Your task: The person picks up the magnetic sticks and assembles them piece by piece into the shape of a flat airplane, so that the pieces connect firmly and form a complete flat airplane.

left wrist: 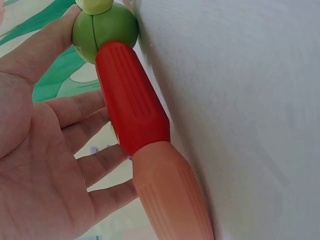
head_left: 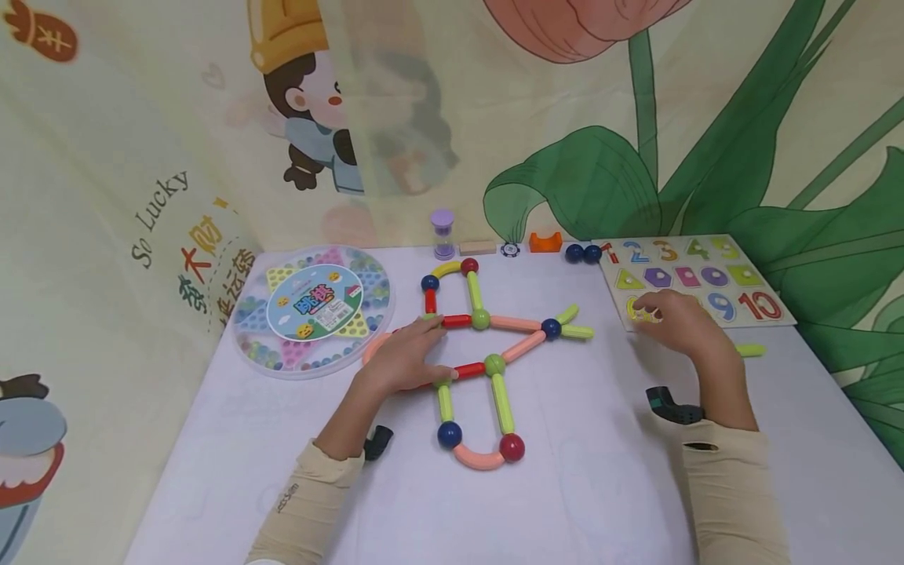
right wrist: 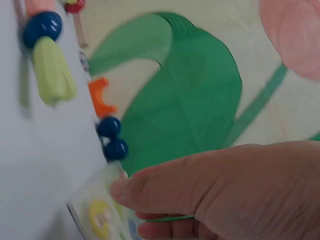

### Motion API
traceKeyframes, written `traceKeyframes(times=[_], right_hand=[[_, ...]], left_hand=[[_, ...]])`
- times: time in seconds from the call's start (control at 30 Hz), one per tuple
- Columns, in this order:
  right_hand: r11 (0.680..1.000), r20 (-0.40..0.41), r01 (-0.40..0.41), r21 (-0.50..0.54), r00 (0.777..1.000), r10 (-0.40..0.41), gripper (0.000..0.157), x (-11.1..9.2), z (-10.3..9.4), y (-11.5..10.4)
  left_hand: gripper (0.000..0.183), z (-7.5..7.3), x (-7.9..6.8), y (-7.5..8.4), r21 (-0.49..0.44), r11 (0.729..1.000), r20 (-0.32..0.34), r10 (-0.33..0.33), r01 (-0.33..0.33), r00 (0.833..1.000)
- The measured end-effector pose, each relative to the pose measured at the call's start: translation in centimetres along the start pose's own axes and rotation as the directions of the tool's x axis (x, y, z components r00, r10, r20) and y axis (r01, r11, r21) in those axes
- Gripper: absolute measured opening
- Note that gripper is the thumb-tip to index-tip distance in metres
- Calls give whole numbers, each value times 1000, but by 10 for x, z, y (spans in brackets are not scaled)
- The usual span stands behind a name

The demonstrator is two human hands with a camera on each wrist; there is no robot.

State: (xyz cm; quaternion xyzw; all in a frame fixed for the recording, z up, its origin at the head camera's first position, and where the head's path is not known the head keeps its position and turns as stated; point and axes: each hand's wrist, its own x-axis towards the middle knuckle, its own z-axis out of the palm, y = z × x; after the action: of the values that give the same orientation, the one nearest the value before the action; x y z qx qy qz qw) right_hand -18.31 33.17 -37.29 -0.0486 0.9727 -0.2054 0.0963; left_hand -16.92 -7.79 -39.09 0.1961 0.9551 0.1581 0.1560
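A flat figure of magnetic rods and balls lies on the white table. My left hand rests across its left part, fingers extended, covering some of the pieces. In the left wrist view, the thumb is at a green ball, and the fingers reach toward a red rod joined to a salmon rod. At the figure's right end, a blue ball bears two short green rods. My right hand hovers over a number puzzle board, fingers loosely bent, with nothing visible in its grasp.
A round Chinese checkers box lies at the left. Along the back stand a purple sand timer, a wooden block, a chip, an orange piece and two blue balls. A loose green rod lies by the right wrist.
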Motion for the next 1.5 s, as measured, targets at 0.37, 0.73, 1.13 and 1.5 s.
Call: traceKeyframes(times=[0.37,0.73,1.13,1.5], right_hand=[[998,-9,57,6,998,-57,40,53,-10,1],[986,3,121,-118,993,-122,48,145,15,-43],[977,111,86,-197,992,-65,37,137,21,-54],[967,285,250,-53,932,-225,35,95,20,-35]], left_hand=[[75,0,-1,0,5,1000,-7,1,-1,1000],[76,1,0,-1,-18,1000,-1,-1,1,1000],[76,2,1,-2,-4,1000,1,-3,3,1000],[76,2,1,-1,4,1000,-2,-3,3,1000]])
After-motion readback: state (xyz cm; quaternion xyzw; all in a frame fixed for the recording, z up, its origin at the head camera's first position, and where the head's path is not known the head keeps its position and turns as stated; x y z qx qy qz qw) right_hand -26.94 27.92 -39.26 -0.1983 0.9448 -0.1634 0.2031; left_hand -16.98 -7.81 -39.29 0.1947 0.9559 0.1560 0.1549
